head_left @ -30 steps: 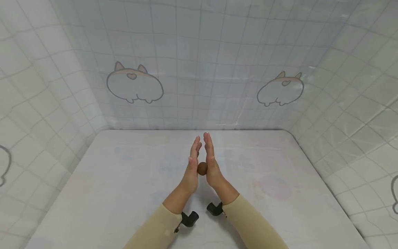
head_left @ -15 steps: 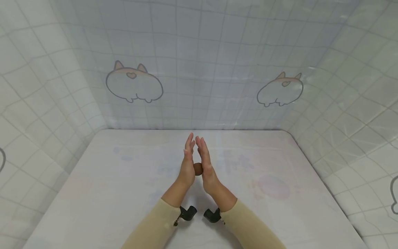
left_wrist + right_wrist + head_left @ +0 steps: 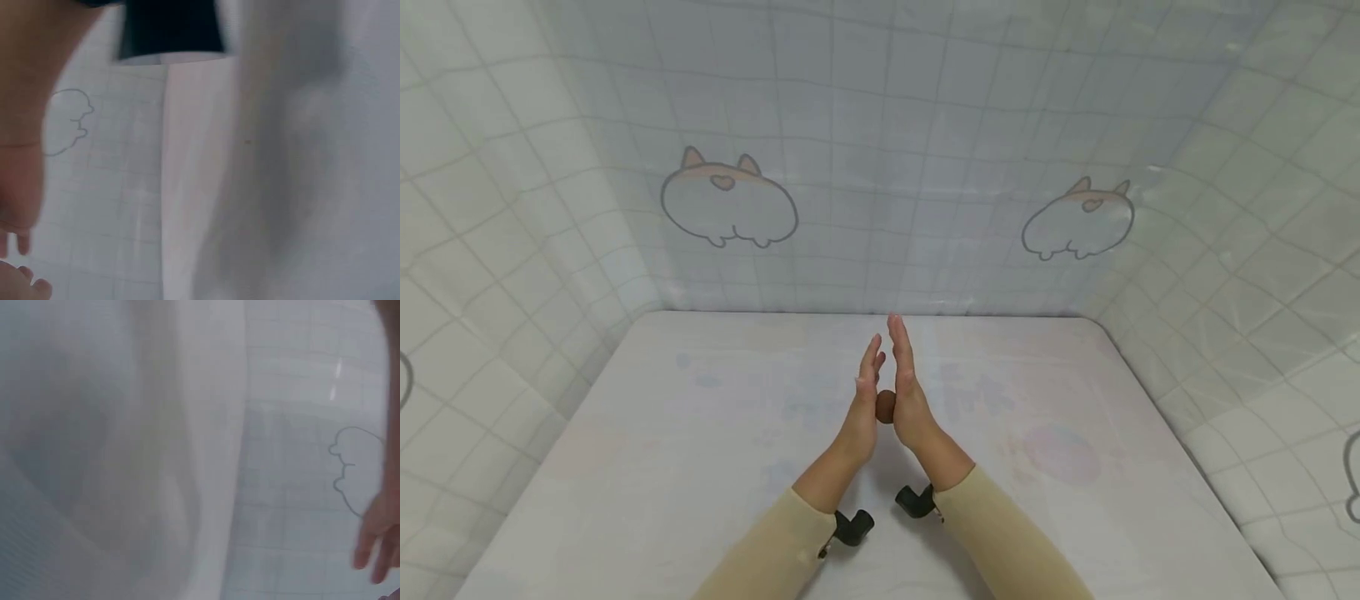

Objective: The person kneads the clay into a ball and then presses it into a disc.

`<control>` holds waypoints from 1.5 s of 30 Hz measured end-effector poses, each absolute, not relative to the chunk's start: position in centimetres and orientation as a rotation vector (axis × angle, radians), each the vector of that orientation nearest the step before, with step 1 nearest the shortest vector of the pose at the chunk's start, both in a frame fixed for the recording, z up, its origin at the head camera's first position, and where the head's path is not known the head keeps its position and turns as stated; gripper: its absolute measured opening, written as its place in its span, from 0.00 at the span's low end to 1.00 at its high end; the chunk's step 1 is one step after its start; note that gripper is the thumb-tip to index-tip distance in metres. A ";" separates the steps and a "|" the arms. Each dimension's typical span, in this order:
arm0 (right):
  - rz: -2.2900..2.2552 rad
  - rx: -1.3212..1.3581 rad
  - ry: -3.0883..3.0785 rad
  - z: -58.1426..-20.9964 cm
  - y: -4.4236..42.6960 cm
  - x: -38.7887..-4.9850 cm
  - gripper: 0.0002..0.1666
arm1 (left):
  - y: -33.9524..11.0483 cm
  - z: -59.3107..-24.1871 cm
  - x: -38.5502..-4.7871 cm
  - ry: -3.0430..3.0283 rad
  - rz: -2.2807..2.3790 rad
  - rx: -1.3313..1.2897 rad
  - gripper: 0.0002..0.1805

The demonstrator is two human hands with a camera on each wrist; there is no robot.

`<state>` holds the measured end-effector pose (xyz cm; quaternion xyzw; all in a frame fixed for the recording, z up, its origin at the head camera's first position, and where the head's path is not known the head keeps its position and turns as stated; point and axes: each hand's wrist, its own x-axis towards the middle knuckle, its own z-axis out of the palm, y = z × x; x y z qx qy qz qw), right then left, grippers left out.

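A small brown ball (image 3: 886, 407) is sandwiched between two flat palms above the middle of the table. My left hand (image 3: 859, 417) touches it from the left, fingers straight and pointing away from me. From the other side my right hand (image 3: 913, 410) presses on it, also with straight fingers, its tips a little farther forward than the left ones. The left wrist view has only part of the left hand (image 3: 19, 187) at its left edge. Part of the right hand (image 3: 380, 531) shows at the right edge of the right wrist view. The ball cannot be made out in either wrist view.
A pale table (image 3: 700, 433) with faint coloured patches lies under the hands. White grid-patterned sheeting (image 3: 880, 167) with cartoon animal drawings stands behind it and on both sides. Black wrist mounts (image 3: 854, 528) stick out from the beige sleeves (image 3: 775, 542).
The palms slide against each other. Half a second ago the left fingertips were farther forward; now the right ones are. Both hands and the ball have shifted slightly right since then.
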<state>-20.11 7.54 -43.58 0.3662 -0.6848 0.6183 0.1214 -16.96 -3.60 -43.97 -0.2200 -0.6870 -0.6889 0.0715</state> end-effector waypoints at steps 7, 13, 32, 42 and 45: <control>1.783 1.163 -1.974 -45.0 7.1 -19.8 0.51 | -3.8 -42.9 -16.9 -2.001 -2.021 -0.600 0.53; 1.773 1.293 -1.869 -45.5 6.6 -19.0 0.50 | -4.4 -42.4 -17.4 -1.959 -2.003 -0.519 0.55; 1.747 1.201 -1.945 -44.1 7.5 -19.1 0.51 | -3.5 -43.5 -16.7 -2.046 -1.884 -0.642 0.47; 1.730 1.259 -1.956 -45.6 7.0 -18.7 0.51 | -4.3 -41.7 -17.1 -1.943 -1.908 -0.591 0.55; 1.739 1.294 -1.929 -45.7 6.8 -18.1 0.51 | -4.5 -41.3 -17.3 -1.930 -1.919 -0.583 0.56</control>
